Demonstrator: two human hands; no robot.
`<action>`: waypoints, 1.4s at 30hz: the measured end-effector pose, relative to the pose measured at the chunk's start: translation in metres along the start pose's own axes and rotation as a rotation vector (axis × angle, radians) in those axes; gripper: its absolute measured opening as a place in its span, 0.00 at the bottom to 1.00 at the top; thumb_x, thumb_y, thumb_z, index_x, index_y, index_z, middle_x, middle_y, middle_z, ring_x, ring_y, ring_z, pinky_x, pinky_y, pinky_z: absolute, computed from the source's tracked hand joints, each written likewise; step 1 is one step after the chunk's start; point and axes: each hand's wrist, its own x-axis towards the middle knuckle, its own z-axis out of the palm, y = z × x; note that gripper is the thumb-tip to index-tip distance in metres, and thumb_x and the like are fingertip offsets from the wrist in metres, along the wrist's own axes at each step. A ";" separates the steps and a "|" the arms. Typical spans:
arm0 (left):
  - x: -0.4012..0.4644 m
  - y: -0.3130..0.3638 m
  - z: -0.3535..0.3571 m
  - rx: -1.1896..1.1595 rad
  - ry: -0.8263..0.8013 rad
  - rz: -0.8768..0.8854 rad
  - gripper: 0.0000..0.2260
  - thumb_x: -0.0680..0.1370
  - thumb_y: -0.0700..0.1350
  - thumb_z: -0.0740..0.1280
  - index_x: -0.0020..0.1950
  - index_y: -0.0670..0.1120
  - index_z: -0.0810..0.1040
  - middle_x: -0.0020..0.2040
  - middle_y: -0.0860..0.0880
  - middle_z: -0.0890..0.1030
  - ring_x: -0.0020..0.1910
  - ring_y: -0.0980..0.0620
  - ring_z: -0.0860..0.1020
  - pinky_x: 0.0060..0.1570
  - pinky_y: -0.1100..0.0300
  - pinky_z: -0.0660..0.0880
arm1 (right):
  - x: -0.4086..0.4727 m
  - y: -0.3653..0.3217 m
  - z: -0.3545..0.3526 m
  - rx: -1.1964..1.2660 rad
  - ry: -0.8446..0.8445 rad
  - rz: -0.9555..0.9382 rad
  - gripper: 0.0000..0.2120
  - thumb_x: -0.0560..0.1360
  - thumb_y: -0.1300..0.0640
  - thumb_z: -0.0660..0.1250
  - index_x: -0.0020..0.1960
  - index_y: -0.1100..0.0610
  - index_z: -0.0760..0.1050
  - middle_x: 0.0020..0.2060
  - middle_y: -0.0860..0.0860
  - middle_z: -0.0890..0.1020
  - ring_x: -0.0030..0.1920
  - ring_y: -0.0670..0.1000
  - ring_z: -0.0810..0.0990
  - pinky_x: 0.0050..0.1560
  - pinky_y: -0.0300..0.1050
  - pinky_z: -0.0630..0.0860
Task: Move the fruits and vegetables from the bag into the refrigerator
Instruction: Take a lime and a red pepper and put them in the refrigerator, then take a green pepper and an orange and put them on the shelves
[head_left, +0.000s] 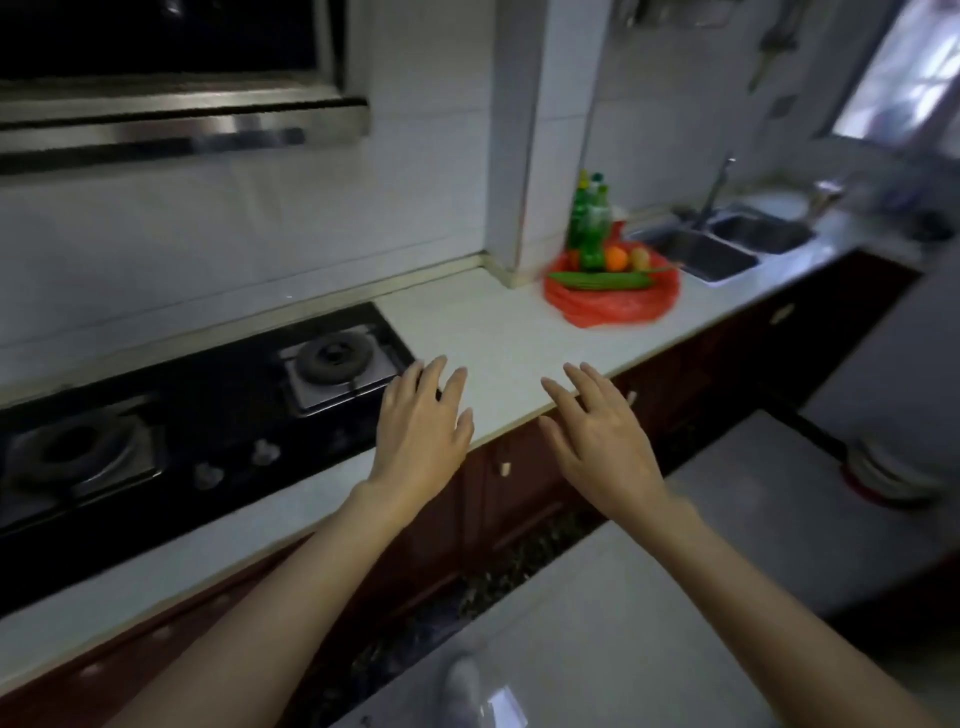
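Left hand: held palm down over the front edge of the desk, forearm bare and extended from the lower left; fingers straight, slightly spread, nothing held.

Right hand: held palm down beside the left, apart from it, over the desk's front edge; fingers straight and splayed, nothing held.

Red bag: laid open on the desk near the wall pillar, well apart from both hands. Seen in it: a long green cucumber lying across, an orange, a yellowish fruit, blurred.

Green bottles: upright at the bag's far side.

Gas hob: set into the desk at left.

Double sink: beyond the bag, at right.
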 end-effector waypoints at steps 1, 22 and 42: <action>0.016 0.009 0.012 -0.021 -0.008 0.022 0.20 0.75 0.47 0.67 0.65 0.42 0.73 0.65 0.40 0.74 0.64 0.38 0.71 0.62 0.43 0.69 | 0.004 0.016 0.002 -0.017 -0.004 0.031 0.21 0.78 0.50 0.60 0.67 0.59 0.71 0.66 0.61 0.72 0.70 0.62 0.67 0.69 0.56 0.62; 0.279 0.128 0.227 -0.207 -0.231 0.176 0.19 0.77 0.46 0.63 0.66 0.43 0.72 0.67 0.42 0.72 0.67 0.41 0.68 0.63 0.46 0.67 | 0.100 0.296 0.065 -0.009 -0.131 0.528 0.23 0.80 0.49 0.56 0.72 0.58 0.65 0.71 0.58 0.66 0.74 0.57 0.59 0.72 0.50 0.58; 0.457 0.246 0.339 -0.071 -0.266 -0.132 0.22 0.77 0.50 0.62 0.70 0.45 0.69 0.68 0.43 0.71 0.66 0.41 0.68 0.61 0.45 0.68 | 0.247 0.561 0.106 0.057 -0.191 0.239 0.24 0.78 0.48 0.54 0.66 0.61 0.72 0.63 0.62 0.75 0.66 0.63 0.71 0.66 0.57 0.67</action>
